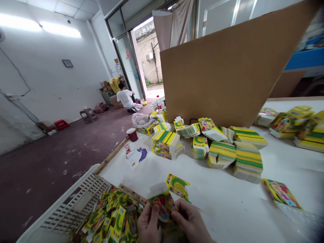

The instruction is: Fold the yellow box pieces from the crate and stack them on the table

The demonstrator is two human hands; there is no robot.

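Observation:
At the bottom of the view my left hand (148,224) and my right hand (191,221) both pinch a small yellow-green printed carton (163,204), holding it just above the table's near edge. One flat carton piece (178,185) lies on the white table (227,202) right beyond my fingers. Below my left hand a white slotted crate (76,202) holds several folded cartons (113,219) of the same print.
Stacks of flat cartons (235,152) cover the table's middle and right. A large brown cardboard sheet (227,67) stands behind them. A red cup (132,134) sits at the table's left edge. Far back a person in a white shirt (126,98) crouches by the doorway.

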